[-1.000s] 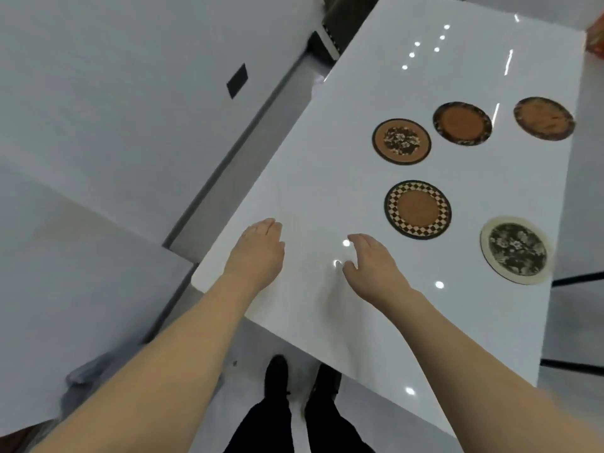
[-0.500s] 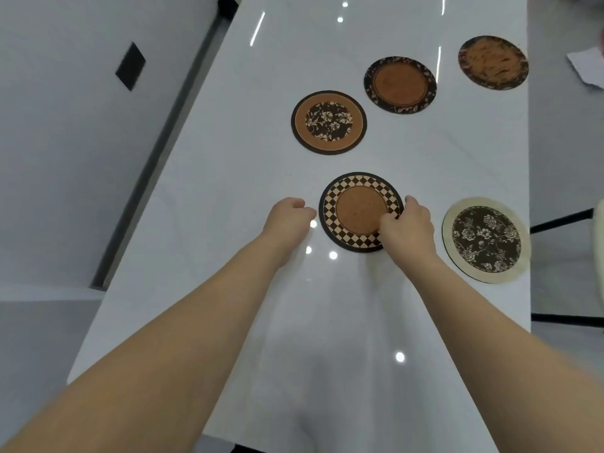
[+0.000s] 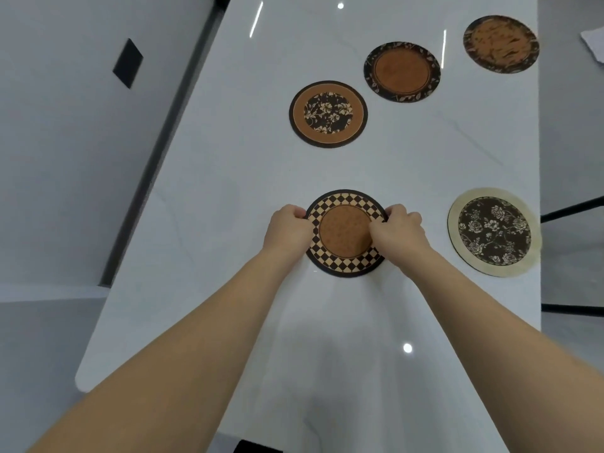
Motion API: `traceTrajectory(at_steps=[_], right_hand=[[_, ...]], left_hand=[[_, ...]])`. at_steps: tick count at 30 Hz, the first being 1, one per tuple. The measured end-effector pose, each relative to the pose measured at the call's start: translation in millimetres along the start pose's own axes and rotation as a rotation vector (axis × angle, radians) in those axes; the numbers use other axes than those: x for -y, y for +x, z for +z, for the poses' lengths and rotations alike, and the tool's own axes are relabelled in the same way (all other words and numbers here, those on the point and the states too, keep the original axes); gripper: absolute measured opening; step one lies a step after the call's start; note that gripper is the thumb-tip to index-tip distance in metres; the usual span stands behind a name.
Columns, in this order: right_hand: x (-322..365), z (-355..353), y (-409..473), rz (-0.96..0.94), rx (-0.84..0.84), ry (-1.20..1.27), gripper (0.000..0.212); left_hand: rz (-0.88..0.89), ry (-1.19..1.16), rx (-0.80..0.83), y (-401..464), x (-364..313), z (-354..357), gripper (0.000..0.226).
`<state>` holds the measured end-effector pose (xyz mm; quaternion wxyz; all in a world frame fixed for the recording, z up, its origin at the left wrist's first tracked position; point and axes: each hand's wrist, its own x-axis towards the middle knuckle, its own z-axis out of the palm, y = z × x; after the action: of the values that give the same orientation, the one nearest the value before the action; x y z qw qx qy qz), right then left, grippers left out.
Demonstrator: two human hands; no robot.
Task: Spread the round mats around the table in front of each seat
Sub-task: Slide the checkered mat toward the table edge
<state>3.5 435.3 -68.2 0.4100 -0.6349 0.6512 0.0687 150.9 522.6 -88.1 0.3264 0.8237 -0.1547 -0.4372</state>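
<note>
Now both hands, left (image 3: 287,231) and right (image 3: 399,231), grip the checkered mat's (image 3: 345,233) opposite edges.

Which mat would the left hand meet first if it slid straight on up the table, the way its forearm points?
Probably the floral-centre mat; the left hand grips the checkered mat, which would travel along.

No readable text, label, brand, number or sign anywhere in view. Round mats (image 3: 346,233) on white table (image 3: 228,178) carry patterns only: checks, flowers, leaves, no lettering. Dark square plate (image 3: 128,63) on floor at left blank.
</note>
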Motion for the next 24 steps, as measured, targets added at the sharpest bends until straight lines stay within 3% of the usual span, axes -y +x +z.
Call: traceTrajectory(at_steps=[7, 11, 16, 20, 24], right_hand=[[-4.1, 23.3, -32.0, -0.082, 0.114, -0.191, 0.034], [-6.9, 33.1, -43.5, -0.164, 0.176, -0.303, 0.009], [-10.3, 40.5, -60.2, -0.206, 0.267, -0.478, 0.02], [-23.2, 45.8, -72.9, -0.12, 0.441, -0.671, 0.017], [-36.2, 47.9, -80.1, -0.082, 0.52, -0.671, 0.02]], left_hand=[[0.061, 0.174, -0.047, -37.0, 53.4, -34.0, 0.025], [0.094, 0.24, -0.059, -56.0, 80.8, -48.2, 0.022], [0.044, 0.27, 0.002, -78.4, 106.8, -55.4, 0.038], [0.053, 0.385, 0.081, -99.0, 127.6, -53.1, 0.025], [0.107, 0.54, 0.105, -108.9, 136.4, -49.5, 0.015]])
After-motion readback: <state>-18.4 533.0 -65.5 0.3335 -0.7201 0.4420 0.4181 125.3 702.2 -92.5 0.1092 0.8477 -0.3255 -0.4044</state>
